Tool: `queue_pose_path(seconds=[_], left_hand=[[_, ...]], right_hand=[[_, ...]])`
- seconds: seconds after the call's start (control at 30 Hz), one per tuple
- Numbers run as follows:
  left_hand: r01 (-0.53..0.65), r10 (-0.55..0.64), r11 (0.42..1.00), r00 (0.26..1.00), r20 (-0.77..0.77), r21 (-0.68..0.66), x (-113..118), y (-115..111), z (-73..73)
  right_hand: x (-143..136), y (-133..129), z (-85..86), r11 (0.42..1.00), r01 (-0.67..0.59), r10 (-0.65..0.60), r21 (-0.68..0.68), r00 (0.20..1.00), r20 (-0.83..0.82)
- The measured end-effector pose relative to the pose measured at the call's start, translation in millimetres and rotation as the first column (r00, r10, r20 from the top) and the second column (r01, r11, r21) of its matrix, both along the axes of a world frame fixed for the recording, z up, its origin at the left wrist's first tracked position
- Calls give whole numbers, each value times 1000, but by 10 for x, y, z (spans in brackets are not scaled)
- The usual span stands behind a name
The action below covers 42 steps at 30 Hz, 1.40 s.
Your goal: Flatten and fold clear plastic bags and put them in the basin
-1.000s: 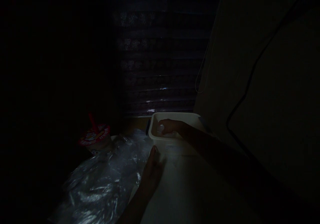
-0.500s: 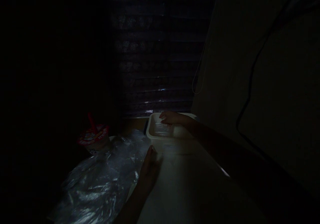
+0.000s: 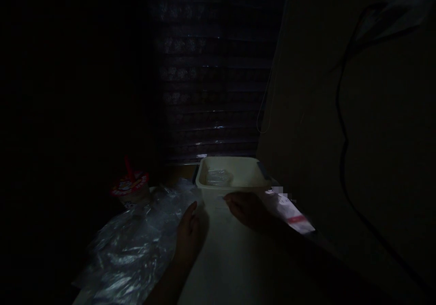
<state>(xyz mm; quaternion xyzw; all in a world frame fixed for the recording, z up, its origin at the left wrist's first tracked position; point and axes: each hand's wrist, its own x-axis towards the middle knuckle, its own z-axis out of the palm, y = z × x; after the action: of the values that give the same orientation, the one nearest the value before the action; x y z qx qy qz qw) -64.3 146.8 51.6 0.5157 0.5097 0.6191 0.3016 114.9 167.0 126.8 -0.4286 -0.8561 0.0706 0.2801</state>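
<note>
Just beyond my two hands stands a cream-white plastic bin (image 3: 231, 159), rectangular with rounded corners, a flared rim and dark clips at its ends. Inside, toward the left end, lies a clear plastic packet (image 3: 218, 177), shiny and creased; the shadow there hides its contents from me. My left hand (image 3: 188, 237) is loosely spread, thumb raised, with nothing in its grasp. My right hand (image 3: 248, 209) is in front of the bin's near wall, fingers curled in; it is too dark to tell whether they pinch anything. My right forearm fades into black.

Left of my left hand spreads a crumpled heap of clear plastic (image 3: 136, 250), and I can't tell whether they touch. Past it is a lidded cup (image 3: 131, 189) with a red straw, its base hidden. Beyond my right wrist lies a white sheet (image 3: 289, 212) with a red stripe, partly covered by my arm. Between my hands, a bare strip of pale tabletop (image 3: 221, 268) runs up to the bin.
</note>
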Motion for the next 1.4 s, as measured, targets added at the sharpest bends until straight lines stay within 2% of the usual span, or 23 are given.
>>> queue_pose_path(seconds=[0.03,0.07,0.13,0.2,0.3,0.43,0.57,0.63,0.67,0.73,0.8,0.9,0.97,1.03,1.1,1.17,1.4], left_hand=[[5,-5,1000,1000,-4,-3,6,6,-7],[10,-10,1000,1000,-10,-6,14,9,-11],[19,-19,1000,1000,-25,-12,32,11,-15],[18,-18,1000,999,-41,-16,41,14,-19],[12,-13,1000,998,-63,-24,35,26,-37],[23,-26,999,997,-76,-33,21,35,-63],[60,-62,998,996,-63,-32,18,20,-50],[98,-100,995,994,-52,-28,16,5,-26],[121,-122,992,991,-44,-31,17,-6,-10],[194,-193,981,980,-40,5,29,-41,27],[278,-274,957,960,-56,85,64,-93,60],[384,-367,903,923,-115,193,157,-173,68],[437,-426,880,899,-100,186,225,-191,34],[472,-476,875,879,17,108,272,-163,-21],[471,-465,882,872,151,-2,287,-105,-68],[455,-435,888,879,194,-69,273,-53,-83],[409,-401,913,895,194,1,226,-86,75]], right_hand=[[3,-42,-131,998,15,-10,-58,996,84],[2,-64,-253,993,80,-65,-81,983,173],[-15,-67,-448,981,184,-162,-64,951,263],[-48,-40,-562,971,233,-207,-55,932,297],[-103,11,-613,961,272,-242,-51,916,319],[-100,57,-572,964,263,-242,-37,927,287],[1,16,-400,976,215,-207,-22,960,189],[53,-38,-278,987,154,-153,-35,987,42],[72,-67,-223,992,116,-120,-51,988,-94],[95,-118,-151,994,80,-103,-79,936,-337],[98,-148,-145,990,80,-123,-114,890,-438],[75,-155,-227,979,111,-175,-171,887,-426],[45,-157,-286,969,147,-219,-199,883,-415],[11,-173,-315,957,194,-271,-217,862,-428],[-19,-200,-309,953,190,-283,-238,839,-464],[-38,-227,-282,956,150,-263,-252,821,-507],[-84,-277,-192,955,94,-228,-283,840,-492]])
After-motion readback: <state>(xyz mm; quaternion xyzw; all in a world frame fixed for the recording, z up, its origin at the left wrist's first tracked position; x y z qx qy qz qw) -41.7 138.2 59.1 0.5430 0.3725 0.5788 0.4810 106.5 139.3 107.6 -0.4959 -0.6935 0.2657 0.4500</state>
